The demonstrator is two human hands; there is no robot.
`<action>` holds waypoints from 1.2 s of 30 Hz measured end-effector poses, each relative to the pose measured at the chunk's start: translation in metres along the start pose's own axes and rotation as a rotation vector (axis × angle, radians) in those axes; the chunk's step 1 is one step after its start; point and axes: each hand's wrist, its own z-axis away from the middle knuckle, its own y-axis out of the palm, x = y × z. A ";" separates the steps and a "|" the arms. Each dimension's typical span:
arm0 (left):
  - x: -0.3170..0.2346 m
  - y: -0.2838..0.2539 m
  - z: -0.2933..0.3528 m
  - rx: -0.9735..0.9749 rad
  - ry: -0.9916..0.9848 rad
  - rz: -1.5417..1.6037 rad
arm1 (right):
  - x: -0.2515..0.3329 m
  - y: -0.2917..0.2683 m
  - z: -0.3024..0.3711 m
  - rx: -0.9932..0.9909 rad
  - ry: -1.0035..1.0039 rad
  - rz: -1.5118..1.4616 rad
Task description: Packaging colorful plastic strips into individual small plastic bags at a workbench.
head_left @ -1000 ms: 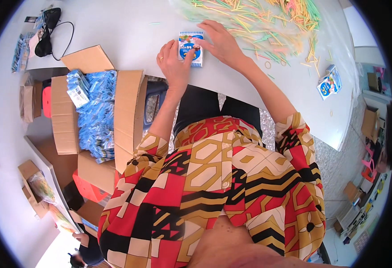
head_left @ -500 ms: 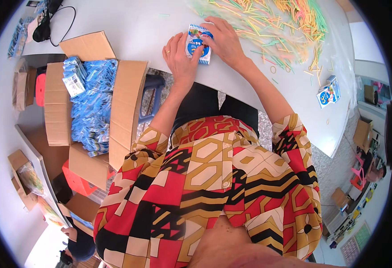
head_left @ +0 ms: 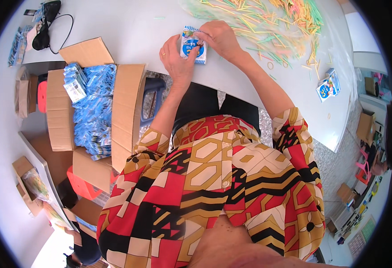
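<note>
A small blue-and-white packet (head_left: 188, 44) with a printed picture rests on the white table in front of me. My left hand (head_left: 177, 61) holds it by the left side, thumb across its front and fingers curled at the edge. At the packet's upper right, my right hand (head_left: 220, 41) has thumb and fingers closed on the corner. Further right lies a little stack of similar blue-and-white packets (head_left: 328, 85). To my left stands an open cardboard box (head_left: 128, 107) filled with blue packets (head_left: 93, 105).
Many thin coloured sticks (head_left: 278, 27) lie on clear plastic at the far right of the table (head_left: 129, 27). A black device with a cable (head_left: 41, 39) sits at the far left. A blue stool (head_left: 152, 100) stands beside the box. Another person (head_left: 86, 248) is at lower left.
The packet and both hands have shifted slightly left in view. My right hand's fingers have drawn together at the packet's upper right corner.
</note>
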 end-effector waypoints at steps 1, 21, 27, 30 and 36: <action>0.001 0.001 0.000 0.000 0.006 0.004 | -0.001 0.002 0.001 -0.063 -0.085 0.087; 0.003 0.000 -0.002 0.018 0.052 0.021 | 0.014 0.006 0.007 -0.183 -0.304 0.384; 0.004 0.002 -0.001 0.009 0.057 -0.003 | 0.011 0.007 0.010 -0.171 -0.312 0.399; 0.006 0.004 -0.001 -0.004 0.058 -0.009 | 0.007 0.008 0.011 -0.157 -0.313 0.394; 0.006 0.005 -0.002 0.008 0.075 -0.016 | 0.004 0.010 0.010 -0.184 -0.293 0.303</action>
